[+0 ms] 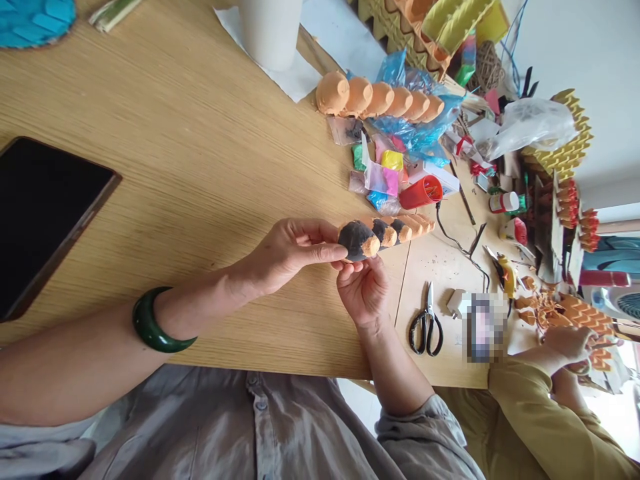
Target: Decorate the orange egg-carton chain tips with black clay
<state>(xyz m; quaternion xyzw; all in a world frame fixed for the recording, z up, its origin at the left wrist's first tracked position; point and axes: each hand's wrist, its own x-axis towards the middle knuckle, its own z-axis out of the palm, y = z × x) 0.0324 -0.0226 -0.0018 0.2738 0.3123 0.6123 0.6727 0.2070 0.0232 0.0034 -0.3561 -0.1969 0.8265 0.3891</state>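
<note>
A row of orange egg-carton cups (415,225), molded in one strip, is held out over the table in both hands. Black coating, clay-like in look, covers much of the nearest cup (356,240) and parts of the cups behind it. My left hand (305,253), a dark green bangle on its wrist, pinches the near end between thumb and fingers. From below, my right hand (367,290) supports the strip with its fingers curled against it; part of its grip is hidden. A similar orange strip (380,100) lies farther back.
Small colored clay packets (393,160) and a red cup (421,192) stand beyond my hands. Black-handled scissors (427,327) lie to the right, near a co-worker's hands (570,347). A dark tablet-like device (50,213) is at left, a white cylinder (273,33) at the back.
</note>
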